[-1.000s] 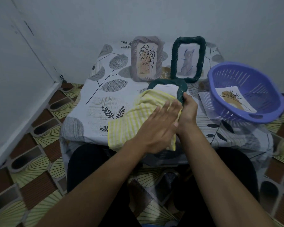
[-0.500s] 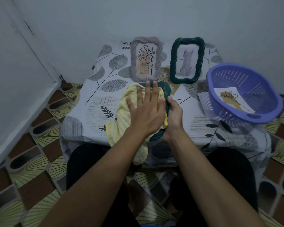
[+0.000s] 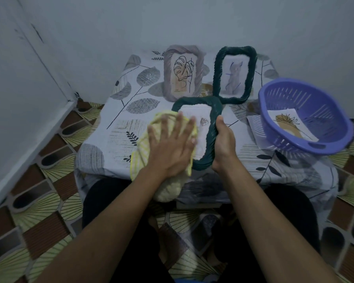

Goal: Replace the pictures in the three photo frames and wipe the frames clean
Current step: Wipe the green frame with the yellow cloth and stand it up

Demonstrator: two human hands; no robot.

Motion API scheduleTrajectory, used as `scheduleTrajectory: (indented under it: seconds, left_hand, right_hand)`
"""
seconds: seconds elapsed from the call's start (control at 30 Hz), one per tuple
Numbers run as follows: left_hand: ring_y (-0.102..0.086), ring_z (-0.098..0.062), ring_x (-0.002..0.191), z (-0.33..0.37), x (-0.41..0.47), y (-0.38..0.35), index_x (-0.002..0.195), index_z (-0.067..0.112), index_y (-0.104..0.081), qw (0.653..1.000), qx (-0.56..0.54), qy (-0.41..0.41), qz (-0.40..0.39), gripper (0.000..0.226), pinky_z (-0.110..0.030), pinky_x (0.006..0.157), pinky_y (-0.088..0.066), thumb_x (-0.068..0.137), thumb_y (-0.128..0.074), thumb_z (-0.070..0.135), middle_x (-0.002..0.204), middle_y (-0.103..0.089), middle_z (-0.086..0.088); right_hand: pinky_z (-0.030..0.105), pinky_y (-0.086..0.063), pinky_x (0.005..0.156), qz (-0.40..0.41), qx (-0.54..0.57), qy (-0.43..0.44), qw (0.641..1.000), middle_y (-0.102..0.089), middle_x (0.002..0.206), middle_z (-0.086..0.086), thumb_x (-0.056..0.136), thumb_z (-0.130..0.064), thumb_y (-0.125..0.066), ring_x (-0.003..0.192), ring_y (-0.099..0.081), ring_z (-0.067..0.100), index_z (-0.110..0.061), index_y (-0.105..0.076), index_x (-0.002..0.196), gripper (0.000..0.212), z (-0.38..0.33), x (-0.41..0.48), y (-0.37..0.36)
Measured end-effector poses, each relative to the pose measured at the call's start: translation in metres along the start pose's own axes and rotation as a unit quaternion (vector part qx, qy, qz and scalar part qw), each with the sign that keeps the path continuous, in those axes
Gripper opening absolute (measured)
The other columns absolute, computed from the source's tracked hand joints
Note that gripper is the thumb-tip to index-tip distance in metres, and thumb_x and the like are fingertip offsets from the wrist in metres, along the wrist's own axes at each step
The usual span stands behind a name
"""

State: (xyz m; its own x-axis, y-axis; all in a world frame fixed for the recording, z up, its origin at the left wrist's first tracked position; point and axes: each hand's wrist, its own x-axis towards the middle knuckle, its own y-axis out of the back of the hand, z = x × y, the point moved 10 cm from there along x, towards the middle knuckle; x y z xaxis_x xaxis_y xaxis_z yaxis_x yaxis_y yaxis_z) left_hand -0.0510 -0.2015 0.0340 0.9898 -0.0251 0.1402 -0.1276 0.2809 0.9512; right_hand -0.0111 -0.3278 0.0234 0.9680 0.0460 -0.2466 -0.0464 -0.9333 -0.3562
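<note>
left hand (image 3: pixel 173 145) presses cloth (image 3: pixel 143 146) on frame (image 3: pixel 209 127) beside right hand (image 3: pixel 223 142).

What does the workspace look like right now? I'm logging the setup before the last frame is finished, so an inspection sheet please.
Surface: low table under a leaf-print cloth, set in a wall corner.
Job's things: green frame tilted up at the near edge; grey frame and second green frame standing at the back, both with pictures; yellow cloth.
Clutter: purple basket on the right, holding a loose picture.
Grippers: left hand flat on the yellow cloth, pressing it to the tilted frame; right hand gripping that frame's right edge.
Cables: nothing seen.
Surroundings: plain walls, patterned floor tiles.
</note>
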Motion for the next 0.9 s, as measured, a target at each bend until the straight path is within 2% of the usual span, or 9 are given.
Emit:
scheduleTrajectory:
  seconds: [0.13,0.2,0.3,0.4,0.5,0.6,0.7,0.8,0.9]
  left_hand:
    - [0.029,-0.031,0.148,-0.025,0.023,0.024,0.155,0.025,0.021,0.992,-0.024,0.118,0.048,0.065,-0.06,0.115,0.021,0.102,-0.005,0.053,0.161,0.03,0.0]
    - [0.025,-0.029,0.149,-0.017,0.028,0.028,0.155,0.01,0.016,0.99,-0.043,0.12,0.052,0.072,-0.055,0.118,0.018,0.1,-0.003,0.051,0.163,0.023,-0.01]
    - [0.016,-0.026,0.152,0.025,0.02,0.023,0.155,0.001,0.008,0.994,-0.1,-0.004,0.043,0.076,-0.046,0.123,0.007,0.091,-0.006,0.04,0.164,0.014,-0.018]
    - [0.01,-0.023,0.154,0.051,-0.003,0.011,0.156,0.002,0.002,0.982,-0.129,-0.139,0.024,0.075,-0.042,0.125,0.004,0.088,-0.015,0.031,0.166,0.007,-0.014]
    - [0.011,-0.017,0.154,0.05,-0.022,-0.003,0.157,0.015,0.006,0.978,-0.078,-0.195,0.013,0.068,-0.046,0.124,0.002,0.096,-0.018,0.034,0.167,0.01,-0.001]
    - [0.018,-0.018,0.152,0.024,-0.018,-0.002,0.153,0.043,0.016,0.991,-0.002,-0.131,0.042,0.057,-0.06,0.119,0.007,0.1,-0.001,0.054,0.163,0.021,0.015]
    - [0.028,-0.026,0.149,-0.013,0.0,0.013,0.149,0.054,0.018,0.998,-0.032,-0.001,0.058,0.052,-0.063,0.115,0.015,0.104,-0.008,0.055,0.161,0.029,0.013]
    - [0.025,-0.031,0.149,-0.031,0.017,0.034,0.153,0.047,0.013,0.988,-0.082,0.09,0.091,0.053,-0.061,0.116,0.014,0.105,-0.009,0.052,0.163,0.028,0.004]
    - [0.019,-0.031,0.151,-0.029,0.025,0.046,0.158,0.022,0.011,0.981,-0.086,0.132,0.113,0.063,-0.055,0.121,0.012,0.103,-0.007,0.047,0.166,0.017,-0.006]
  right_hand:
    - [0.035,-0.054,0.074,-0.015,-0.059,0.015,0.998,-0.071,0.089,0.008,0.108,-0.034,-0.036,0.079,-0.068,0.02,-0.007,-0.067,0.103,0.041,0.007,-0.011,-0.014]
    - [0.036,-0.056,0.086,-0.027,-0.045,0.01,0.999,-0.074,0.102,0.01,0.108,-0.031,-0.037,0.095,-0.071,0.022,-0.006,-0.068,0.111,0.041,0.013,-0.014,-0.022]
    - [0.04,-0.054,0.097,-0.02,-0.056,0.01,0.998,-0.073,0.11,0.014,0.107,-0.03,-0.038,0.108,-0.068,0.028,-0.008,-0.07,0.11,0.039,0.009,-0.015,-0.023]
    - [0.025,-0.055,0.084,0.012,-0.087,0.035,0.996,-0.073,0.1,0.009,0.107,-0.028,-0.04,0.092,-0.07,0.015,-0.011,-0.069,0.098,0.035,-0.006,-0.009,-0.009]
    - [0.037,-0.054,0.088,0.017,-0.074,0.047,0.996,-0.073,0.097,0.006,0.107,-0.034,-0.039,0.094,-0.069,0.021,-0.012,-0.069,0.096,0.038,-0.013,-0.005,0.001]
    - [0.038,-0.048,0.07,0.007,-0.071,0.056,0.996,-0.063,0.074,0.005,0.107,-0.039,-0.039,0.073,-0.06,0.024,-0.006,-0.063,0.089,0.044,-0.012,-0.005,0.001]
    - [0.045,-0.051,0.076,-0.013,-0.068,0.056,0.996,-0.064,0.085,0.017,0.106,-0.042,-0.039,0.081,-0.062,0.033,0.001,-0.063,0.101,0.049,-0.012,-0.009,-0.007]
    - [0.05,-0.053,0.098,-0.031,-0.044,0.026,0.998,-0.072,0.113,0.016,0.107,-0.038,-0.038,0.107,-0.068,0.034,-0.003,-0.065,0.121,0.046,-0.001,-0.014,-0.019]
    - [0.053,-0.049,0.103,-0.041,-0.027,0.019,0.999,-0.07,0.118,0.017,0.107,-0.037,-0.039,0.112,-0.066,0.033,-0.004,-0.064,0.125,0.045,0.003,-0.017,-0.028]
